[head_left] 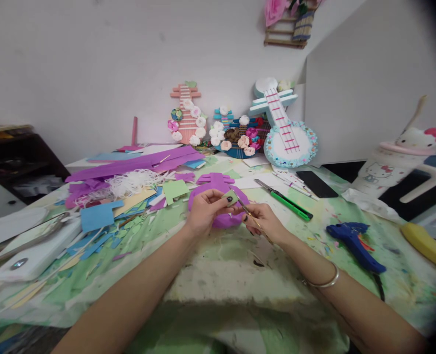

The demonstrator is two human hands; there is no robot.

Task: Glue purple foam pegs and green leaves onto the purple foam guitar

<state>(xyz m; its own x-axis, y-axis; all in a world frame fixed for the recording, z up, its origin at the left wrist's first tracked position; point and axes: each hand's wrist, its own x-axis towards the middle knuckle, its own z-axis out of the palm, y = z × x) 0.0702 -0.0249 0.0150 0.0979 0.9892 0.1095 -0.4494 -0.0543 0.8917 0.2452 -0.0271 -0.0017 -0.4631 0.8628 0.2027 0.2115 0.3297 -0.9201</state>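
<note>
Between the thumb and fingers of my left hand (209, 209) is a small piece of light green paper (232, 196). My right hand (264, 222) is closed around slim scissors (254, 220) with a gold-coloured handle; their exact shape is partly hidden by the fingers. The metal tip meets the green paper, or lies right beside it. Just behind and under both hands lies a purple pipa-shaped piece (199, 194) with crossbars at its top, its middle partly covered by my hands.
A green utility knife (286, 200), a black phone (317, 184) and a blue glue gun (356, 246) lie on the right, near a lidded cup (378, 167). Paper scraps (98, 216), white string (133, 184) and a white box-like device (37, 250) crowd the left. Decorated instrument models (292, 142) lean against the wall.
</note>
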